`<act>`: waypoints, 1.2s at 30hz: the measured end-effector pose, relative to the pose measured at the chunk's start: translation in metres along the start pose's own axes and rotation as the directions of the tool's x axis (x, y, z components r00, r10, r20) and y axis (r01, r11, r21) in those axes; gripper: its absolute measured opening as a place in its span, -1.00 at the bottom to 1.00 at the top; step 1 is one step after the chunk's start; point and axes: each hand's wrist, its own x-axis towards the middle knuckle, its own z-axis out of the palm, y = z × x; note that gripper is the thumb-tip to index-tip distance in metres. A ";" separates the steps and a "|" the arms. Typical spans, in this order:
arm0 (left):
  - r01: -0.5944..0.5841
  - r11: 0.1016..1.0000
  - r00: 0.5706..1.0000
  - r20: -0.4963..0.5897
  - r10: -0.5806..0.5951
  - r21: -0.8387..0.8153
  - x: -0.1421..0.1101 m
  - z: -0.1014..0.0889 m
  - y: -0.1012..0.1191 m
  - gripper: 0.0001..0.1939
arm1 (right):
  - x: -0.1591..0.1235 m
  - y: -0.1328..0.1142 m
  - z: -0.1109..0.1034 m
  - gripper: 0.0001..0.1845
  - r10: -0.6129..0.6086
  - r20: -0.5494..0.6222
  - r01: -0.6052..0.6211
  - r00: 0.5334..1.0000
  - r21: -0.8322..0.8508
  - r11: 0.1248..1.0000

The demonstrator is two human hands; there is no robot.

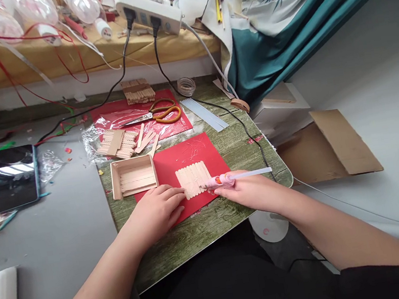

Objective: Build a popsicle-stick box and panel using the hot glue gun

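Note:
In my right hand (241,188) is a pink hot glue gun (222,180) with a clear glue stick (251,173) jutting out of its back. Its nozzle points left, at the lower right part of a flat panel of craft sticks (192,178) laid side by side. The panel lies on a red sheet (209,150). My left hand (161,206) rests on the sheet with its fingers stretched out, the fingertips at the panel's left edge. Just beyond that hand stands a small open box made of craft sticks (137,190).
Behind lie scissors (164,114), bundled craft sticks (118,142), another bundle (138,91), pale blue strips (204,113) and a roll of clear tape (186,86). A power strip (149,12) sits on the ledge, its black cable (238,118) crossing the table. A phone (15,177) lies left.

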 end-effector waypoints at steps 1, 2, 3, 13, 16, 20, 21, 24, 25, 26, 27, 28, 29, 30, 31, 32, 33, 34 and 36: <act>0.002 1.000 1.000 0.000 -0.002 0.000 0.000 0.000 0.000 -0.72 | -0.001 0.000 0.000 -0.55 0.004 0.000 -0.004 1.000 0.005 1.000; 0.004 1.000 1.000 0.004 -0.004 0.003 0.000 0.000 0.000 -0.72 | -0.001 0.000 0.000 -0.55 0.007 0.002 -0.007 1.000 0.008 1.000; 0.006 1.000 1.000 0.008 -0.006 0.009 0.000 -0.001 0.001 -0.72 | -0.002 0.000 0.001 -0.55 0.008 0.003 -0.008 1.000 0.009 1.000; 0.006 1.000 1.000 0.029 -0.007 0.031 0.000 -0.001 0.000 -0.72 | -0.004 0.002 0.002 -0.55 -0.006 0.013 0.006 1.000 -0.010 1.000; 0.006 1.000 1.000 0.023 -0.006 0.022 0.000 -0.001 0.000 -0.72 | -0.004 0.003 0.003 -0.55 -0.005 0.002 0.005 1.000 -0.019 1.000; 0.003 1.000 1.000 0.021 -0.004 0.024 0.000 0.000 0.000 -0.71 | -0.001 0.004 0.005 -0.54 -0.027 -0.036 0.026 0.999 -0.024 0.999; 0.003 1.000 1.000 0.023 -0.004 0.028 0.000 0.000 0.000 -0.71 | 0.000 0.005 0.005 -0.54 -0.031 -0.042 0.030 0.999 -0.022 0.999; 0.003 0.999 1.000 0.031 -0.004 0.037 0.000 -0.001 0.000 -0.71 | 0.003 0.007 0.006 -0.55 -0.041 -0.059 0.041 0.997 0.006 0.999; 0.004 0.999 0.999 0.033 -0.005 0.036 0.000 -0.001 0.000 -0.71 | 0.004 0.008 0.005 -0.55 -0.045 -0.066 0.047 0.997 0.016 0.999; 0.005 0.999 0.999 0.032 -0.006 0.034 0.000 -0.001 0.000 -0.71 | 0.004 0.008 0.005 -0.55 -0.051 -0.076 0.053 0.996 0.028 0.998; 0.005 1.000 1.000 0.030 -0.006 0.030 0.000 -0.001 0.000 -0.71 | 0.005 0.009 0.005 -0.55 -0.057 -0.087 0.061 0.995 0.041 0.997; 0.007 1.000 1.000 0.026 -0.008 0.025 0.000 -0.001 0.000 -0.71 | 0.006 0.009 0.004 -0.56 -0.065 -0.101 0.071 0.993 0.057 0.996; 0.008 1.000 1.000 0.024 -0.009 0.020 0.000 -0.001 0.000 -0.71 | 0.007 0.009 0.003 -0.56 -0.076 -0.122 0.085 0.990 0.075 0.994; 0.010 1.000 1.000 0.022 -0.010 0.016 0.000 -0.001 0.000 -0.72 | 0.008 0.009 0.002 -0.57 -0.086 -0.150 0.102 0.985 0.101 0.990; 0.010 1.000 1.000 0.020 -0.010 0.013 0.000 -0.001 0.000 -0.72 | 0.010 0.010 0.001 -0.57 -0.092 -0.179 0.117 0.980 0.137 0.984; 0.008 1.000 1.000 0.017 -0.008 0.009 0.000 -0.001 0.000 -0.72 | 0.012 0.011 0.000 -0.57 -0.085 -0.210 0.125 0.974 0.186 0.975; 0.006 1.000 1.000 0.015 -0.006 0.007 0.000 -0.001 0.000 -0.72 | 0.014 0.013 0.000 -0.56 -0.062 -0.236 0.122 0.970 0.249 0.961; 0.004 1.000 1.000 0.012 -0.004 0.006 0.000 -0.001 0.000 -0.72 | 0.018 0.017 0.000 -0.54 -0.029 -0.249 0.112 0.968 0.327 0.938; 0.002 1.000 1.000 0.007 -0.002 0.009 0.000 -0.001 0.000 -0.72 | 0.026 0.027 0.003 -0.52 0.046 -0.220 0.074 0.974 0.507 0.859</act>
